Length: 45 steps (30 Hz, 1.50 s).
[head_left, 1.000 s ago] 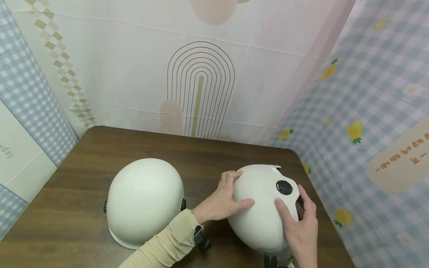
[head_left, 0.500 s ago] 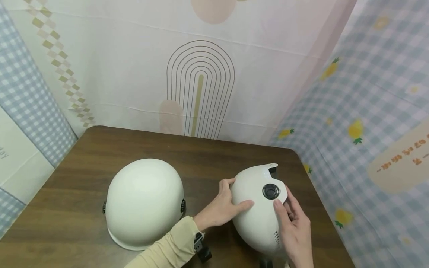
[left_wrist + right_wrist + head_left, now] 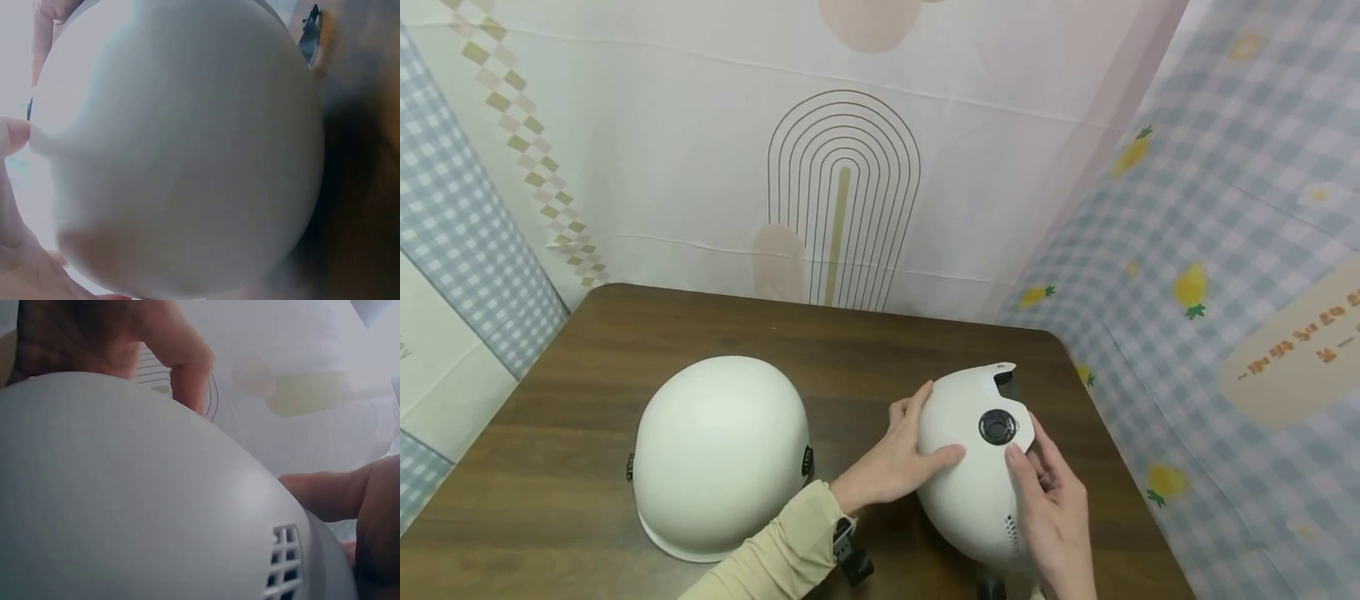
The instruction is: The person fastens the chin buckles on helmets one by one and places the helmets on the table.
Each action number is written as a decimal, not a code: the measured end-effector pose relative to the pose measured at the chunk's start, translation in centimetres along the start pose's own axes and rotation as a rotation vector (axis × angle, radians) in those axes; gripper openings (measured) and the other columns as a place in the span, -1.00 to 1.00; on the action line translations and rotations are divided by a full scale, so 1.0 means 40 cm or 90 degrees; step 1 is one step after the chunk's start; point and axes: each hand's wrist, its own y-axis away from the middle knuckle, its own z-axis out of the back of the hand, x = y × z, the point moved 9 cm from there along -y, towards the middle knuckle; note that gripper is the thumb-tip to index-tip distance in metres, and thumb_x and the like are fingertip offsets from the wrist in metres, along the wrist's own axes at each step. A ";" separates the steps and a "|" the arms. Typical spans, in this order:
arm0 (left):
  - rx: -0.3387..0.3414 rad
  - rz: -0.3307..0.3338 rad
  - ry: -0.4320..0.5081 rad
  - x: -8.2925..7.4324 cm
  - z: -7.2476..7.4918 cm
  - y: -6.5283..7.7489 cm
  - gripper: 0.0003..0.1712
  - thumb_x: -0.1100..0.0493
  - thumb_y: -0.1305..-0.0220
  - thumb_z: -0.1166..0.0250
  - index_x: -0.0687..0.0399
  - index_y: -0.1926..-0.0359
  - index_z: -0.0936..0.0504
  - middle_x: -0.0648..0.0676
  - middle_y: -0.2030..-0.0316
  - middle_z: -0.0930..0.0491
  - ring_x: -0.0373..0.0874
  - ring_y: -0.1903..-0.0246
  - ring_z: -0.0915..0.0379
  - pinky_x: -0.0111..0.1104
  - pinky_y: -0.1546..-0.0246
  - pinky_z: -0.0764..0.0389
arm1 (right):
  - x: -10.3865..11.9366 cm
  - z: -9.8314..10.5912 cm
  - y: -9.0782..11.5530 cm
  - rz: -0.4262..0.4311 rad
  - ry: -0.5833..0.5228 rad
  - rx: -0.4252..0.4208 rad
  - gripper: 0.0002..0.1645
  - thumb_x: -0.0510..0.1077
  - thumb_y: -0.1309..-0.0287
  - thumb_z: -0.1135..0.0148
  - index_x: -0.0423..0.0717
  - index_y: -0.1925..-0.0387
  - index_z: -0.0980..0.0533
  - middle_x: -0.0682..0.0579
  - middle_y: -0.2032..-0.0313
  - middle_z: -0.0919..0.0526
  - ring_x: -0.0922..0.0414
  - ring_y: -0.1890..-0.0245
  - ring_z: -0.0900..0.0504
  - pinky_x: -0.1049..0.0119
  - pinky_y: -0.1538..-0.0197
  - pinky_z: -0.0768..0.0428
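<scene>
A white helmet (image 3: pixel 962 508) lies tilted on its side at the right of the table, its cut-out edge facing right. A round black disc (image 3: pixel 997 427) sits on its flank, and a small vent grille (image 3: pixel 284 562) shows lower down. My left hand (image 3: pixel 895 462) grips the shell from the left, thumb on top and fingers round the far side. With my right hand (image 3: pixel 1054 508) I hold the opening's edge, thumb outside near the disc, fingers curled in behind the rim. The helmet's smooth dome (image 3: pixel 187 150) fills the left wrist view.
A second white helmet (image 3: pixel 722 454), with black side knobs, stands dome up on the left of the brown wooden table (image 3: pixel 850 342). Patterned cloth (image 3: pixel 700 150) hangs behind the table, and checked cloth (image 3: pixel 1247 275) closes off the right side.
The held helmet has turned, so its black disc has shifted left and the vent grille has come into view. My right hand has moved left with the rim; my left hand stays nearly in place.
</scene>
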 end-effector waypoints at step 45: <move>0.006 -0.314 -0.519 -0.265 -0.032 0.012 -0.29 -0.33 -0.27 -0.10 -0.16 -0.35 -0.39 -0.13 -0.18 -0.42 -0.15 -0.40 -0.03 0.16 -0.16 -0.31 | 0.010 -0.059 0.025 0.033 -0.071 0.159 -0.37 0.14 -0.51 0.22 -0.11 -0.42 -0.23 -0.05 -0.35 -0.30 0.16 -0.28 -0.33 0.54 -0.09 -0.40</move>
